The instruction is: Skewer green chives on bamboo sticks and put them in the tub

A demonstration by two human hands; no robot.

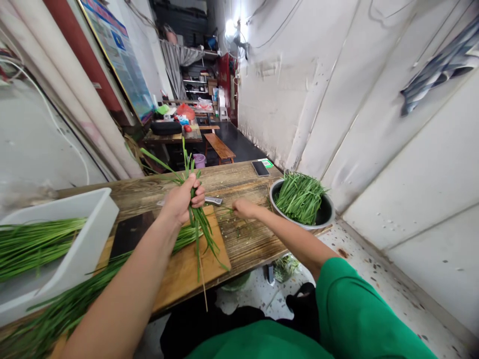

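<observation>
My left hand (183, 199) is wrapped round a small bunch of garlic chives (202, 229), held above the wooden chopping board (215, 244). The leaves stick out above the fist and droop below it. My right hand (244, 208) is closed, low over the table to the right of the board. A thin green bit shows by its fingertips, but I cannot make out what they grip. More garlic chives (93, 279) lie across the board and run to the lower left, partly behind my left arm. Behind the left hand rests a knife (213, 200), its handle showing.
A metal bowl (329, 212) heaped with cut greens stands at the table's right end. On the left, a white plastic bin (108, 204) holds long chives. A phone (261, 168) lies at the far edge. Green scraps dot the wooden table (250, 189). A bench (220, 147) stands beyond.
</observation>
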